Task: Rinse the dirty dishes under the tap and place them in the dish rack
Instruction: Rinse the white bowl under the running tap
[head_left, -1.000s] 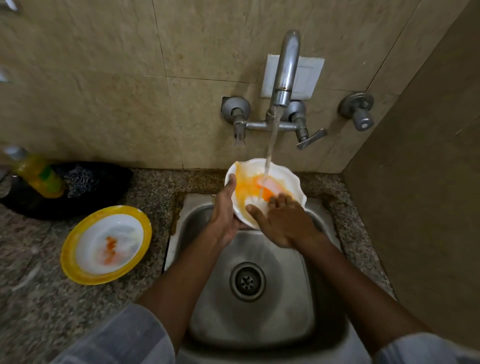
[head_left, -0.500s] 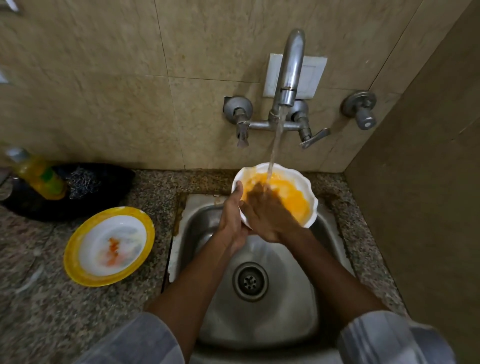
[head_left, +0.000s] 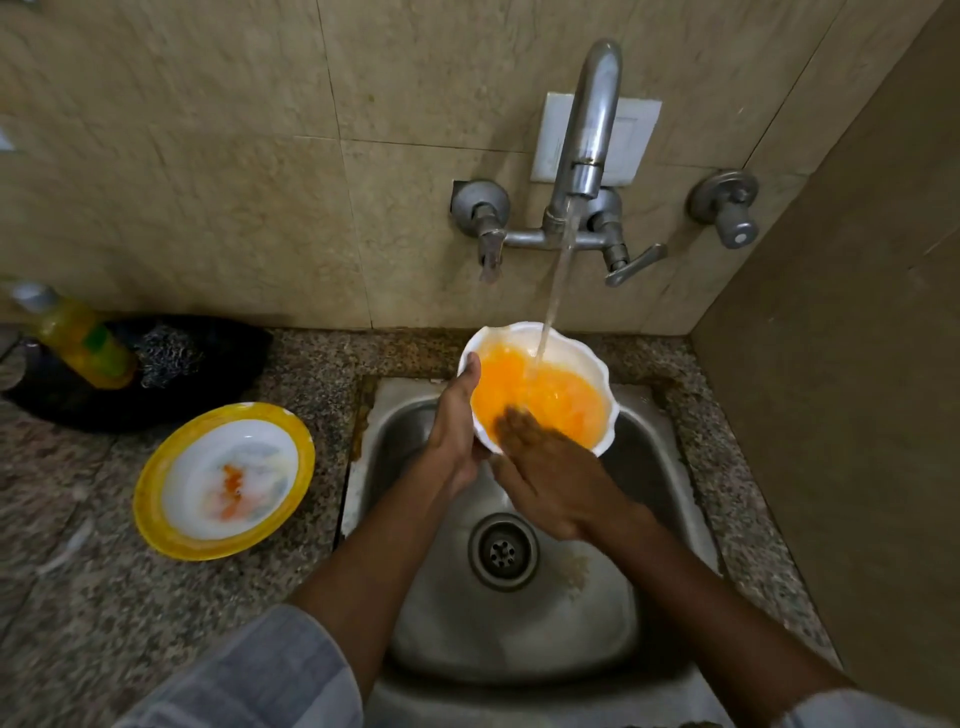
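A: What changed at the hands?
B: The left hand (head_left: 457, 415) still grips the white bowl (head_left: 587, 358) mid-frame under the tap (head_left: 592, 130); the right hand (head_left: 550, 473), fingers spread flat, slid down to its near rim.
A: Counts?
B: One bowl, one yellow-rimmed plate (head_left: 223, 480) at left on the surface (head_left: 104, 597), one sink (head_left: 519, 623).

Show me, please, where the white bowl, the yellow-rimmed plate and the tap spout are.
white bowl (head_left: 597, 364): head view, on its bare white far rim.
yellow-rimmed plate (head_left: 156, 478): head view, on its yellow left rim.
tap spout (head_left: 595, 119): head view, on the middle of the curved metal pipe.
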